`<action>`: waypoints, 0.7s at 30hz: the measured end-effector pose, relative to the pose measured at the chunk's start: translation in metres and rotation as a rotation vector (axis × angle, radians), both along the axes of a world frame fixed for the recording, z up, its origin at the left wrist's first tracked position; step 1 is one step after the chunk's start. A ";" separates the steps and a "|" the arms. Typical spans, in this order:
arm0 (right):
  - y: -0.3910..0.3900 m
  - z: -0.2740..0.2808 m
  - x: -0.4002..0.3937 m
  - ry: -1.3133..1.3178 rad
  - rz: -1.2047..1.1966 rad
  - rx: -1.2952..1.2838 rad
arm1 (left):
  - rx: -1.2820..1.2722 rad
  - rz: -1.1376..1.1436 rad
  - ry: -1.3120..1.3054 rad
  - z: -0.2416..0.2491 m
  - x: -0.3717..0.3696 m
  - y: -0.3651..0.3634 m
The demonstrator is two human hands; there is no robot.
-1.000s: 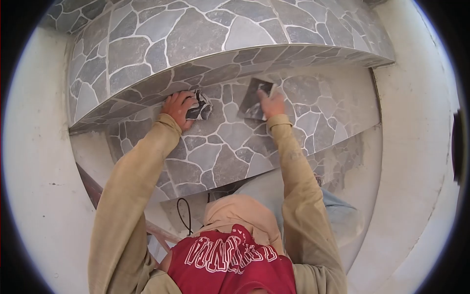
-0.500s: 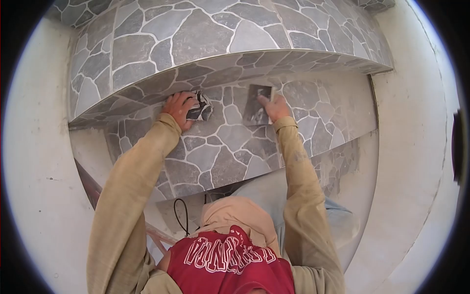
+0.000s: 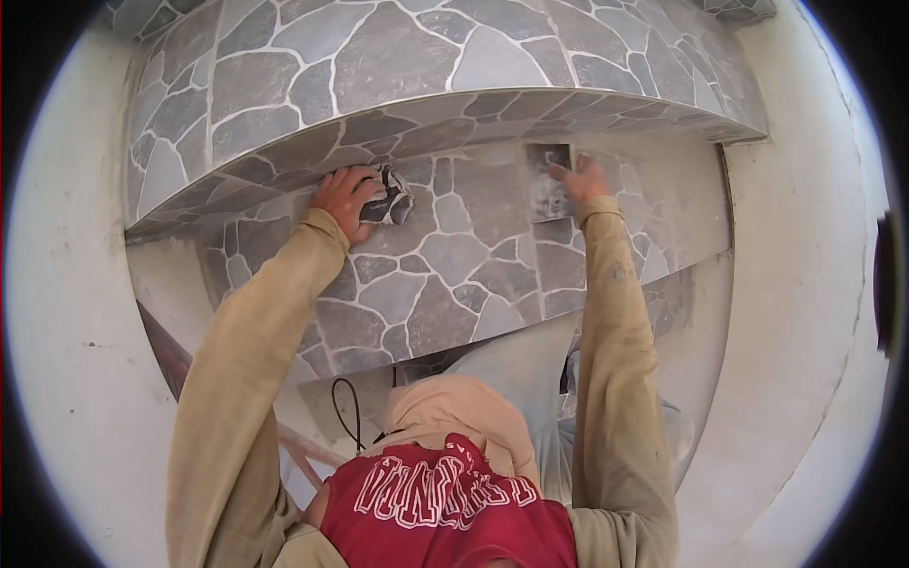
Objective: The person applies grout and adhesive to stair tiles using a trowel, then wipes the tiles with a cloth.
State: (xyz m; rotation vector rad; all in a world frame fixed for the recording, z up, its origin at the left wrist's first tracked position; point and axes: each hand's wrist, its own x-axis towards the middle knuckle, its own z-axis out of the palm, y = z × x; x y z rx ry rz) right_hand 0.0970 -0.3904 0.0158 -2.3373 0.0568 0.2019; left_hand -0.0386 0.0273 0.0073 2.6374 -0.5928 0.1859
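In the head view, our left hand [image 3: 347, 203] curls its fingers over a crumpled black-and-white bundle [image 3: 388, 197] (cloth or plastic, we cannot tell); our right hand [image 3: 586, 180] clamps a flat rectangular spreader [image 3: 549, 201], lying left of those fingers on the stone-patterned step [image 3: 483, 204].

Two hands [image 3: 348, 201] [image 3: 585, 182], seemingly two handheld items [image 3: 390, 199] [image 3: 549, 194]

Tan sleeves [image 3: 260, 350] – red lettered top [image 3: 445, 516]

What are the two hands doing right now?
Left hand: closed on a crumpled dark-and-white wad.
Right hand: holding a flat dark rectangular piece.
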 end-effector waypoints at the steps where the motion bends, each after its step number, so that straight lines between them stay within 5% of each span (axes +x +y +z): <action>1: 0.009 0.012 -0.006 0.008 0.001 -0.002 | -0.002 0.001 0.008 0.000 -0.003 0.000; 4: 0.008 0.023 0.000 0.188 0.014 -0.180 | 0.014 0.005 0.015 0.001 0.001 -0.001; 7: -0.018 -0.013 0.017 0.215 0.050 0.083 | 0.016 0.016 0.041 0.000 0.000 -0.001; 10: 0.024 0.011 -0.005 0.173 0.029 -0.201 | 0.018 0.016 0.036 -0.001 -0.004 -0.002; 16: -0.011 0.010 0.010 0.286 0.080 0.071 | -0.018 0.007 0.043 -0.001 -0.001 0.000; 18: 0.017 0.038 -0.005 0.129 0.021 -0.282 | -0.003 0.012 0.032 0.000 0.000 -0.002; 21: 0.002 -0.008 0.011 0.035 0.083 -0.149 | -0.023 -0.009 0.012 0.002 0.002 -0.002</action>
